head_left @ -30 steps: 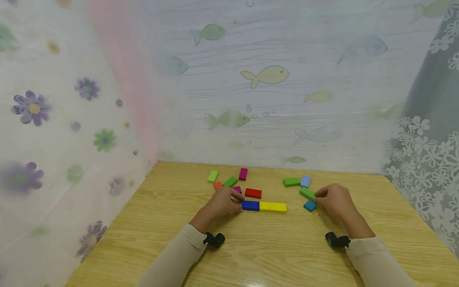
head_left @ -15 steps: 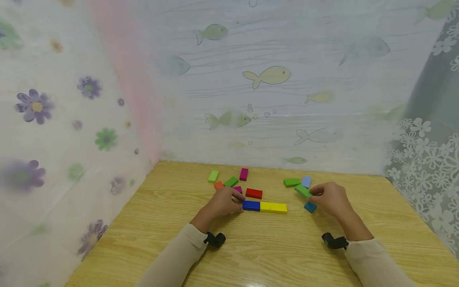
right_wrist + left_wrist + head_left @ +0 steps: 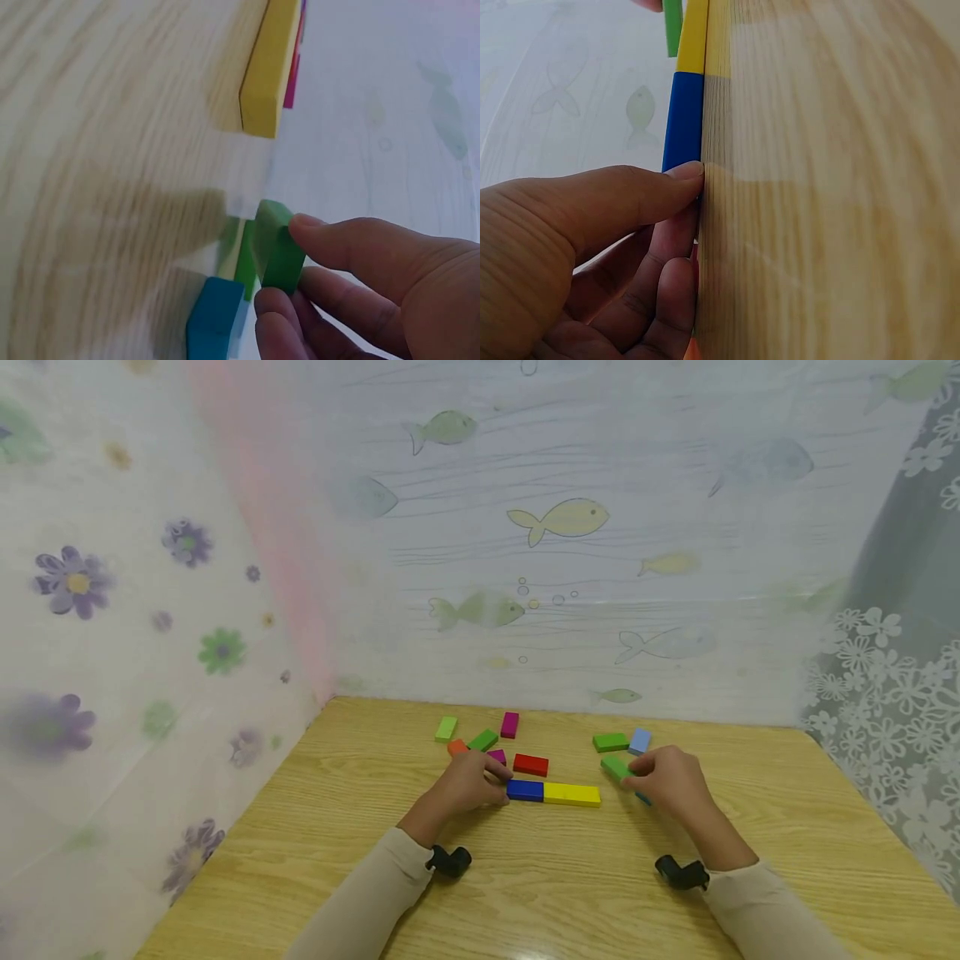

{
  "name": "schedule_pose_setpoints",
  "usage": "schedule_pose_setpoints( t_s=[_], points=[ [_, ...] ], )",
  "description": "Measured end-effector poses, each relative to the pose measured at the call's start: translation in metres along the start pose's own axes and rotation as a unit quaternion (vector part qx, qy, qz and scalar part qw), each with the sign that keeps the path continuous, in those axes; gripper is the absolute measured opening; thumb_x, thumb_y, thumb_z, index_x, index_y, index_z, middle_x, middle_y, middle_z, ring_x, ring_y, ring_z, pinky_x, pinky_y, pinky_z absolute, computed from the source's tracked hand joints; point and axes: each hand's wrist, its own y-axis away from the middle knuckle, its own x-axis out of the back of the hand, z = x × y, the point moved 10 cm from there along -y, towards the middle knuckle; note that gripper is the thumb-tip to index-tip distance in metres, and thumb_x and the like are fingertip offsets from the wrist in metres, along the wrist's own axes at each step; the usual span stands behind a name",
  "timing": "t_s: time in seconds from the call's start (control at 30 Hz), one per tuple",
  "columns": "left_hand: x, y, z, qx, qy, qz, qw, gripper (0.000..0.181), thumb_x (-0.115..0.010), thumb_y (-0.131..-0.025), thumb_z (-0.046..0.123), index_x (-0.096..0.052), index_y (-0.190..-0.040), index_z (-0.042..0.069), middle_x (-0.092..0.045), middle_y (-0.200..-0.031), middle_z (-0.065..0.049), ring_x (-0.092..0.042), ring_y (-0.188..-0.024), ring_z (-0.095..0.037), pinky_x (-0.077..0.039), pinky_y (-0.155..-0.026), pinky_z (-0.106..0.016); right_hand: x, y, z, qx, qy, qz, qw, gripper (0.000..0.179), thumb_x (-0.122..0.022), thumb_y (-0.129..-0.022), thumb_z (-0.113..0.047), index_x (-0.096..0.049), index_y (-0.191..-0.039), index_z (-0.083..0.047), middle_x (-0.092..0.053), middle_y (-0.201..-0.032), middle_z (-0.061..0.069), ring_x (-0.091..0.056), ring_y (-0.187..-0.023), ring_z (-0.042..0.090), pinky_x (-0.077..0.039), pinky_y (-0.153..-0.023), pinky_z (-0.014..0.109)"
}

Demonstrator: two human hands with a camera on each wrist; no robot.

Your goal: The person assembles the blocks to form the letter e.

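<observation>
My right hand (image 3: 671, 781) pinches a green block (image 3: 617, 768) between thumb and fingers at its right end. In the right wrist view the green block (image 3: 277, 246) is held off the tabletop. A teal-blue block (image 3: 215, 319) lies below it, mostly hidden by the hand in the head view. My left hand (image 3: 467, 783) holds the left end of a dark blue block (image 3: 525, 790), thumb in front. That block (image 3: 684, 120) meets a longer yellow block (image 3: 572, 794) end to end in a straight row.
Behind the row lies a red block (image 3: 531, 765). Farther back left are a magenta block (image 3: 510, 725), a lime block (image 3: 446, 729), a green one (image 3: 483, 740) and an orange one (image 3: 457, 747). Back right, another green block (image 3: 611, 742) lies near a light blue block (image 3: 640, 742).
My right hand has lifted the green block and carried it left, off its spot near the teal-blue block. My left hand stays at the dark blue block.
</observation>
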Motion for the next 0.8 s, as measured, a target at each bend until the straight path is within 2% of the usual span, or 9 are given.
schedule_pose_setpoints(
  t_s=[0.2,0.8],
  points=[
    [0.001,0.001,0.001,0.002,0.002,0.000,1.0000,0.032,-0.091,-0.079,0.015,-0.082,-0.110,0.017,-0.077,-0.113,0.000,-0.068,-0.109,-0.021,-0.058,-0.078,-0.030,-0.008,-0.002,-0.002,-0.003,0.005,-0.001,1.0000,0.034,-0.082,-0.088,-0.024,-0.078,-0.112,0.000,-0.078,-0.107,0.016,-0.070,-0.102,0.037,-0.059,-0.082,0.048],
    [0.002,0.003,0.004,0.004,-0.003,0.002,1.0000,0.032,-0.091,-0.079,0.015,-0.082,-0.110,0.017,-0.077,-0.112,0.000,-0.067,-0.110,-0.021,-0.058,-0.083,-0.034,-0.019,-0.005,-0.006,0.014,0.010,0.002,0.9998,0.025,-0.087,-0.083,-0.021,-0.081,-0.099,-0.003,-0.079,-0.095,0.009,-0.072,-0.087,0.026,-0.059,-0.074,0.044]
  ],
)
